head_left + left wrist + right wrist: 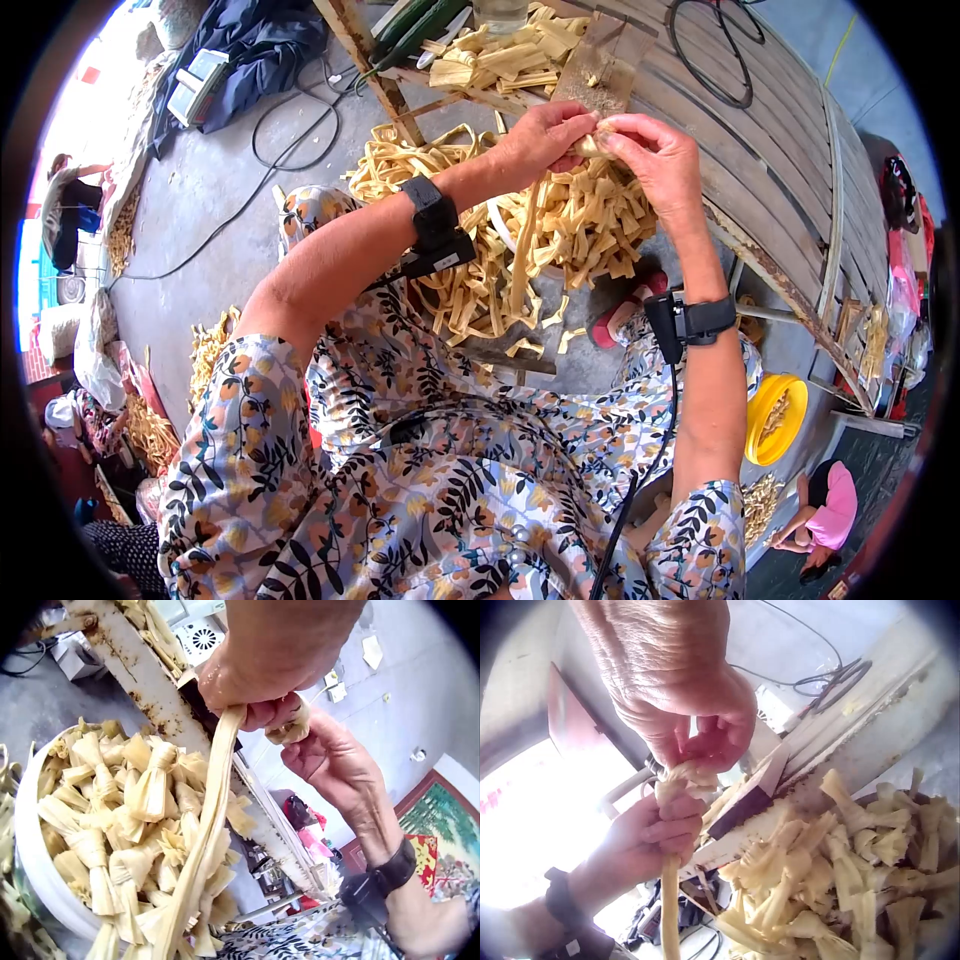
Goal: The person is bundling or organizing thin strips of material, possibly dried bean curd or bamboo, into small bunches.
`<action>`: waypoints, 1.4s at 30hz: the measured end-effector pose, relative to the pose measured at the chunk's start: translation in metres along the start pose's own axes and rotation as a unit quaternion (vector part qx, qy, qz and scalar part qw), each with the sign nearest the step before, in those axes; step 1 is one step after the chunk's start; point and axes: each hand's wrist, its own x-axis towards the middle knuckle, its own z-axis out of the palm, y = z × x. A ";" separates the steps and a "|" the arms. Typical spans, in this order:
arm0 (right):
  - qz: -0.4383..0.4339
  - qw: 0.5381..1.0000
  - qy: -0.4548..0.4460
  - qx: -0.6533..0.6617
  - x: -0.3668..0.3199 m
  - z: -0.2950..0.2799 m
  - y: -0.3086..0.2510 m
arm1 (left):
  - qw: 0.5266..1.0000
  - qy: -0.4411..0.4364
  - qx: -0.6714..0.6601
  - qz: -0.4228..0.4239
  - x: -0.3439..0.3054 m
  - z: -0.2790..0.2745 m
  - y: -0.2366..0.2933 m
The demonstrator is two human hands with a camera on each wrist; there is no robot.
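Note:
Both hands meet over a heap of tied bundles, around a small pale yellow bundle [676, 780] of folded, fibrous strip. My left hand [545, 140] curls around its lower part. Out of that fist hangs a long flat pale yellow strip [206, 840], reaching down past the heap. With thumb and fingertips, my right hand [655, 160] pinches the bundle's other end. Below, finished-looking tied bundles [90, 847] with pinched waists and fanned ends fill a white tub [28, 817]. Fingers partly hide the bundle in the head view.
A slatted wooden bench [760, 150] with a rusty frame edge stands ahead to the right. On it lie flat pale pieces [510, 55] and a small board [600, 70]. Loose strips [400, 160] lie beside the tub. A yellow bucket [775, 420] stands at the right; a cable [225, 225] crosses the floor.

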 end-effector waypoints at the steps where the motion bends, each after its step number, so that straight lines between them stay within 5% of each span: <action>1: 0.002 1.000 0.006 -0.018 0.002 -0.001 0.009 | 1.000 0.003 0.011 -0.003 -0.002 0.002 0.003; 10: 0.071 0.961 0.224 0.148 0.012 -0.028 0.025 | 0.993 -0.057 0.101 0.016 -0.004 0.001 0.002; 12: 0.089 0.960 0.224 0.144 0.013 -0.028 0.026 | 0.994 -0.061 0.096 -0.009 -0.005 -0.003 0.004; 19: 0.188 0.964 0.020 0.186 0.001 -0.019 0.015 | 0.990 -0.125 0.006 -0.064 -0.008 -0.018 0.007; 22: 0.157 0.969 -0.065 0.178 0.000 -0.001 0.016 | 0.988 -0.138 0.029 -0.059 -0.009 -0.015 0.010; 32: 0.132 0.979 0.047 0.146 0.003 -0.016 0.019 | 0.983 -0.154 0.092 -0.046 -0.004 -0.026 0.010; 42: 0.120 0.964 0.074 0.227 -0.003 0.010 0.015 | 0.999 -0.032 0.007 -0.010 0.002 -0.016 0.001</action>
